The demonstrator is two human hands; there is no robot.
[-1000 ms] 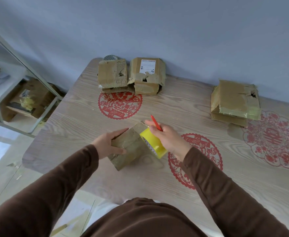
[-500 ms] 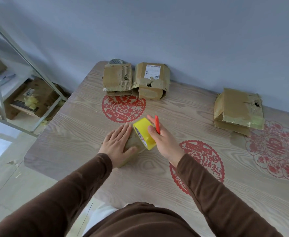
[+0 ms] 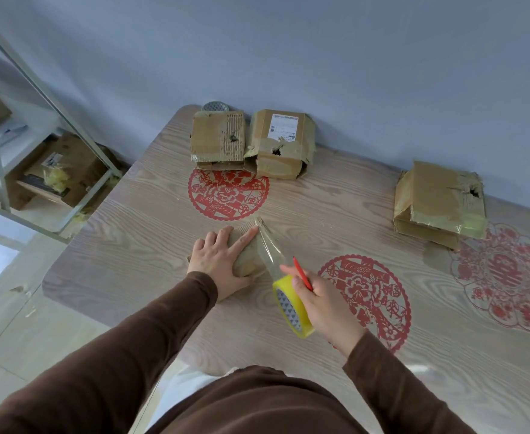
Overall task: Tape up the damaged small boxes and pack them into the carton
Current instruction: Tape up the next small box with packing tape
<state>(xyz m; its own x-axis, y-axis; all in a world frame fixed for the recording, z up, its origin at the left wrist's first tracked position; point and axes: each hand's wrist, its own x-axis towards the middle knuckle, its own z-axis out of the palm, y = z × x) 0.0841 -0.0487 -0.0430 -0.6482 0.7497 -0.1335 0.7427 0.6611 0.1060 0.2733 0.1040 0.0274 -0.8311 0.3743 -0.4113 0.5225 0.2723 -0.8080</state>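
A small brown box (image 3: 247, 258) lies on the wooden table (image 3: 138, 233) in front of me. My left hand (image 3: 219, 261) lies flat on its top, forefinger pressing the tape end at the far edge. My right hand (image 3: 317, 302) grips a yellow tape roll (image 3: 291, 305) together with a red pen-like tool (image 3: 302, 274). A clear strip of tape (image 3: 268, 245) stretches from the roll to the box. Two damaged boxes (image 3: 218, 139) (image 3: 280, 142) stand at the far edge. Another damaged box (image 3: 439, 200) sits at the right.
Red paper-cut decals (image 3: 229, 194) (image 3: 367, 296) (image 3: 505, 277) lie flat on the tabletop. A metal shelf frame (image 3: 47, 98) stands at the left with a carton (image 3: 66, 170) on its lower level. A wall runs behind the table. A round metal object (image 3: 215, 106) peeks behind the far boxes.
My right hand has pulled the roll back toward me, drawing out a strip of tape from the box. My left hand stays pressed on the box top.
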